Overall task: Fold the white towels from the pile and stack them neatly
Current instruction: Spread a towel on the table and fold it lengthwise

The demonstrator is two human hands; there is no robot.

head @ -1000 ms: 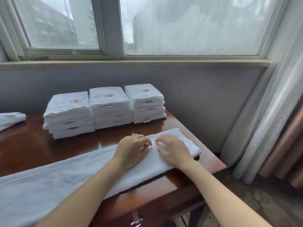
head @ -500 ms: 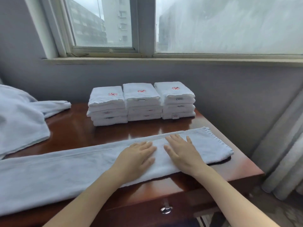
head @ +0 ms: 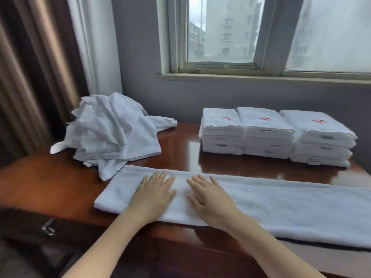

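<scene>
Both hands lie flat, palms down, fingers straight and slightly spread, gripping nothing; left hand [head: 154, 197] and right hand [head: 210, 199] press side by side on the long towel [head: 291, 209].

The long towel is folded into a narrow strip and lies along the front edge of the wooden table [head: 174, 145]; its left end is just left of the left hand, its right part runs out of view.

Change from half a second ago: the hands were then near the strip's right end, now they are near its left end; the palms stay flat as before; a second ago the fingers were curled at the fringe end.

The view has swung left; the loose pile [head: 108, 133] of unfolded white towels, earlier only partly seen, now shows whole at the table's back left, one corner touching the strip's far edge.

Three folded stacks [head: 265, 133] with red emblems stand in a row at the back right, under the window [head: 220, 31]; same places as before.

Brown curtain [head: 40, 67] now at left; drawer handle [head: 48, 227] blurred.
</scene>
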